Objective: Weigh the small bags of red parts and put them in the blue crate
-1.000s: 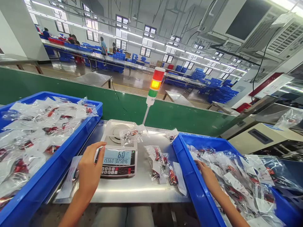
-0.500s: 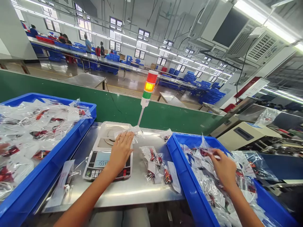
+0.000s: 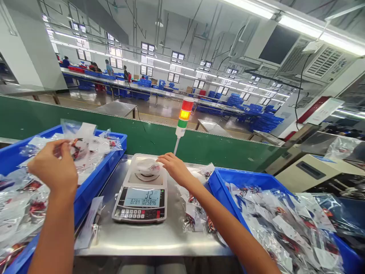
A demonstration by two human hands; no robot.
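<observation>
My left hand [image 3: 55, 165] is over the left blue bin [image 3: 121, 146], its fingers pinched on a clear plastic bag [image 3: 79, 147] with red and black wires and a white label inside. At the digital scale [image 3: 139, 203], my right hand [image 3: 175, 167] has its fingers closed at the edge of another clear bag [image 3: 146, 166]. That second bag is over the scale's pan, its contents partly blurred. Numbers are lit on the scale's display. Many similar bags fill the left bin.
A right blue bin [image 3: 218, 182] holds several bagged wires. Loose bags [image 3: 194, 215] lie on the steel table [image 3: 137, 239] right of the scale, and a labelled bag [image 3: 90, 222] lies left. Behind stand a signal light [image 3: 183, 118] glowing amber and a green partition [image 3: 148, 139].
My left hand has moved from the scale to the left bin with a bag. My right hand has come from the right bin to the scale with another bag. The display reading differs.
</observation>
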